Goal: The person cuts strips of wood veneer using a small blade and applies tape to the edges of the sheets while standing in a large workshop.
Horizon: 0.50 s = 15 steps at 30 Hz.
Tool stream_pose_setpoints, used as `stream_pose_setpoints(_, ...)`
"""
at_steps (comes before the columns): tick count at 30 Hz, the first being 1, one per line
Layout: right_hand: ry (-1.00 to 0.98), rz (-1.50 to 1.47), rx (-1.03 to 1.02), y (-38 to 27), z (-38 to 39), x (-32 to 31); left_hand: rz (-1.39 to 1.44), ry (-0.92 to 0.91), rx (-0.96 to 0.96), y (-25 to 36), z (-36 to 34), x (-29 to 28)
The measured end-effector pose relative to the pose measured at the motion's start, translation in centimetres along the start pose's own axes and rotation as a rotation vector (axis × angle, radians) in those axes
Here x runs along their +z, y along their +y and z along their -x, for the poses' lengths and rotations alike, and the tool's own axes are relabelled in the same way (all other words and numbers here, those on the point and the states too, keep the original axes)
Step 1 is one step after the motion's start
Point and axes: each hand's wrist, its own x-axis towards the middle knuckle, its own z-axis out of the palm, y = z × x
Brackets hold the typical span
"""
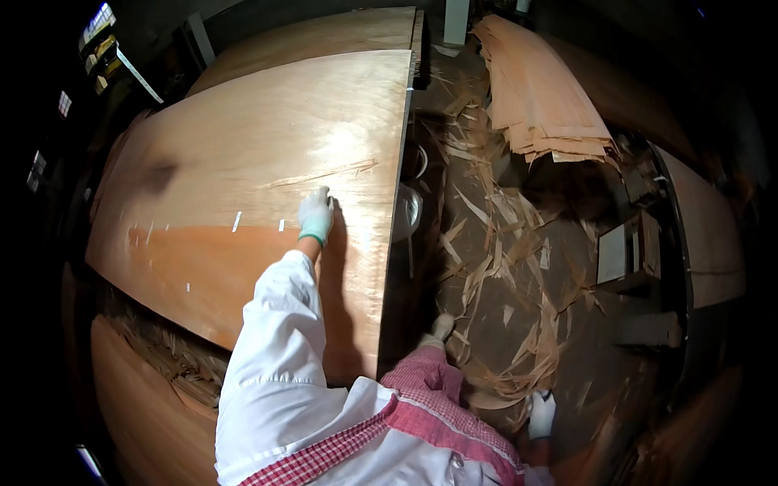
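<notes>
A person in a white long-sleeved top and a red-and-white checked apron [433,428] stands at the near edge of a broad wood sheet [219,154] in a dim workroom. The right hand [540,415], white-gloved, hangs low over the floor [519,312], well apart from the left; whether its fingers are closed on anything cannot be told. The left hand [316,217], in a white glove with a green cuff, is stretched over the sheet, fingers partly curled, their grip unclear. Beside it lies a darker orange patch [207,271] with small white strips near its upper border; just beyond the fingertips is a long, thin, ragged sliver [324,173]. The sheet's straight right edge borders a dark gap, then a walkway strewn with curled, papery wood scraps [486,267], leaving bare patches between. Farther right, layered thin sheets [551,93] droop with torn ends. Another pale panel [324,34] lies beyond, near an upright post [455,21].
</notes>
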Motion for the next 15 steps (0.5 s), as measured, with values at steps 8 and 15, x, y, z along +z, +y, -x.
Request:
stream_pose_setpoints(8,-0.230,0.199,-0.208,-12.8,-15.5,4.9,-0.305,-0.144,-0.026,3.2,-11.9,6.3)
stream_pose_setpoints(15,-0.514,0.568,-0.358,-25.9,-27.0,10.7,-0.215,-0.222,-0.166,4.0,-14.1,6.7)
